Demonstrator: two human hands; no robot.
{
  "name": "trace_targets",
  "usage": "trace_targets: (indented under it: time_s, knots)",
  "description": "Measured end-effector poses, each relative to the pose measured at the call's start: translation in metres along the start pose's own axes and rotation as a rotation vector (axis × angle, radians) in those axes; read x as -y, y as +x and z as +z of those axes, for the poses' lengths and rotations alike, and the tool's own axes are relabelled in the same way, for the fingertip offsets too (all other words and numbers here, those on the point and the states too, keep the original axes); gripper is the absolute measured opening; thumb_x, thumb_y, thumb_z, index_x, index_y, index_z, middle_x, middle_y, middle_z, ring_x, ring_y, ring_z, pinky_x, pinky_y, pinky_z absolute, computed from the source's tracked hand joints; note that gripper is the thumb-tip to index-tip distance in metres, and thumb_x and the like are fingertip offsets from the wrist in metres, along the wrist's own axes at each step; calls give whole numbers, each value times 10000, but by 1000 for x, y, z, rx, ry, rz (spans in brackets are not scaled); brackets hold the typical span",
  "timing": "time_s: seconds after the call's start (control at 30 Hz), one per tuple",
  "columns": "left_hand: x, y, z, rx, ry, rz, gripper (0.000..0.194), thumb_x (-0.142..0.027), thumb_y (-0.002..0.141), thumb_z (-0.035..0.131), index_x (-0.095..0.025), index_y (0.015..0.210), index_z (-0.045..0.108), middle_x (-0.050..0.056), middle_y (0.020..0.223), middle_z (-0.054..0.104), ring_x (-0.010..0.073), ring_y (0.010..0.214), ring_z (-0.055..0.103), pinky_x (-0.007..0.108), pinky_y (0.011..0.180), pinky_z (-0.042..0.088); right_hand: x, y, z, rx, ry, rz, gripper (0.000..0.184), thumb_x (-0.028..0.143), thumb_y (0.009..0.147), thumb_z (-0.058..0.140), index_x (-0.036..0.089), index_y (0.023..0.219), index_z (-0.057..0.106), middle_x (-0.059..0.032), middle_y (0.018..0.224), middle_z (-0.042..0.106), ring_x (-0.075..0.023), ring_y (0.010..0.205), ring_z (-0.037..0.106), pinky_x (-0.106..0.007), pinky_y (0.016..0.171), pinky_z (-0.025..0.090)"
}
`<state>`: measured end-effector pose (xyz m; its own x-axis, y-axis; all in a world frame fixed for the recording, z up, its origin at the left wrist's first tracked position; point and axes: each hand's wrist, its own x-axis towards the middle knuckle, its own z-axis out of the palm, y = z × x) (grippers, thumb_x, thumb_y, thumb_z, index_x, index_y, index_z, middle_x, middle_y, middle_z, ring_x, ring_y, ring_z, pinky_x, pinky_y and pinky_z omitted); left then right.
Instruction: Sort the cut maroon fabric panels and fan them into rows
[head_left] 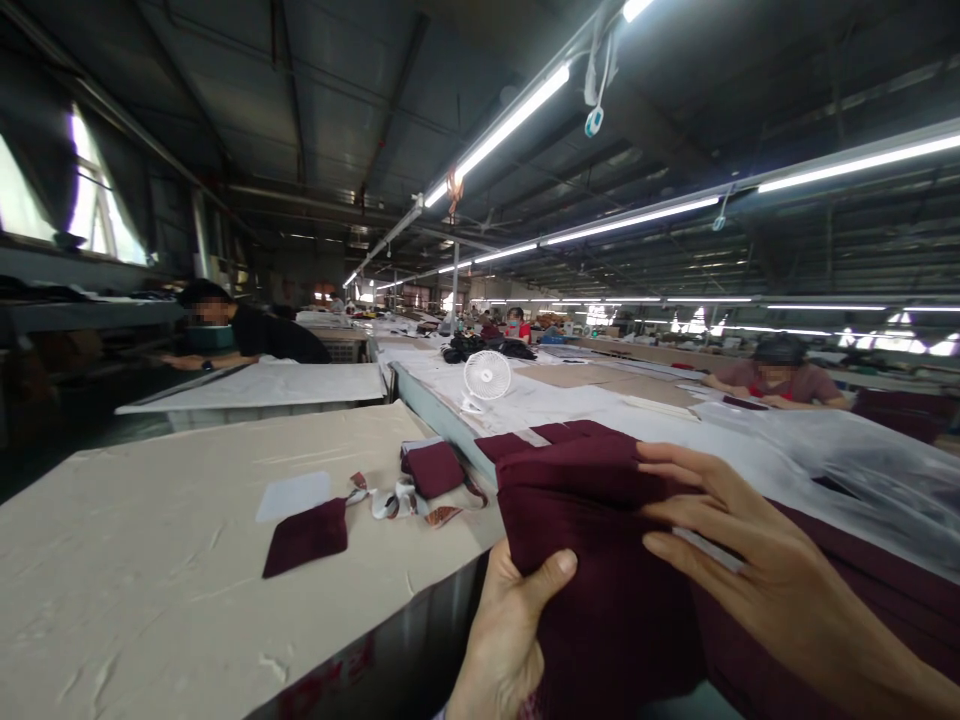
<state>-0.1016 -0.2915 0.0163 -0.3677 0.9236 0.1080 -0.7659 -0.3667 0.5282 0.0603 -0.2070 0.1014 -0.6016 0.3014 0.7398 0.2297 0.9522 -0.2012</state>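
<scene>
Both of my hands hold up a folded piece of maroon fabric (592, 560). My left hand (510, 630) grips its lower edge, thumb on top. My right hand (772, 560) lies spread across its right side, next to a pale strip (709, 550) on the cloth. More maroon cloth (780, 620) runs off to the lower right. On the beige table top (150, 560) to my left lie a maroon patch (305, 537), a translucent white sheet (292, 497), a small folded maroon bundle (433, 470) and a printed white ribbon (394, 498).
Clear plastic film (847, 470) bulges beyond my right hand. A small white fan (487, 375) stands on the long table ahead, near a heap of black cloth (487, 348). Co-workers (776, 378) (255, 335) sit at tables on both sides. Further tables stretch far back.
</scene>
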Motion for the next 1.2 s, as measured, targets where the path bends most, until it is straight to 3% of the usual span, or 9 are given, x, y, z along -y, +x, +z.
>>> trace_targets:
  time_s: [0.1, 0.23, 0.43, 0.67, 1.03, 1.2]
  knots:
    - [1, 1, -2, 21, 18, 13, 302, -200, 608, 917, -127, 863, 773, 116, 809, 799, 276, 778, 758, 399, 828, 582, 5, 2, -3, -7, -63, -38, 211, 421, 936, 646, 261, 915, 782, -100, 1439, 536, -351, 1242, 586, -503, 990, 564]
    - [1, 2, -1, 33, 63, 28, 300, -226, 623, 910, -132, 876, 778, 116, 835, 802, 270, 787, 755, 389, 827, 578, 14, 10, -6, 27, -33, 76, 325, 527, 951, 572, 286, 956, 791, -88, 1436, 558, -361, 1292, 551, -543, 1068, 495]
    - [-1, 1, 3, 32, 114, 55, 287, -266, 622, 913, -135, 844, 787, 101, 778, 792, 284, 819, 754, 387, 842, 570, 22, 23, -5, 74, 115, 241, 465, 701, 884, 577, 305, 777, 796, -66, 1348, 621, -357, 1245, 585, -554, 1107, 438]
    - [1, 1, 4, 21, 71, 55, 251, -248, 612, 916, -142, 800, 786, 85, 737, 783, 269, 764, 753, 382, 825, 573, 24, 27, -5, 65, 112, 207, 484, 735, 853, 593, 316, 717, 794, -79, 1214, 667, -331, 1145, 644, -485, 1039, 514]
    - [2, 2, 1, 60, 85, 56, 229, -241, 653, 897, -149, 834, 793, 88, 765, 789, 255, 787, 750, 361, 828, 565, 22, 23, -3, 28, 103, 227, 553, 784, 796, 627, 262, 663, 751, -107, 1168, 669, -334, 1107, 656, -442, 968, 558]
    - [4, 3, -2, 80, 94, 66, 258, -241, 661, 890, -138, 875, 789, 93, 805, 792, 242, 768, 739, 347, 787, 562, 11, 22, -4, -43, 54, 117, 539, 755, 819, 636, 248, 643, 685, -79, 1091, 688, -292, 1042, 687, -383, 846, 574]
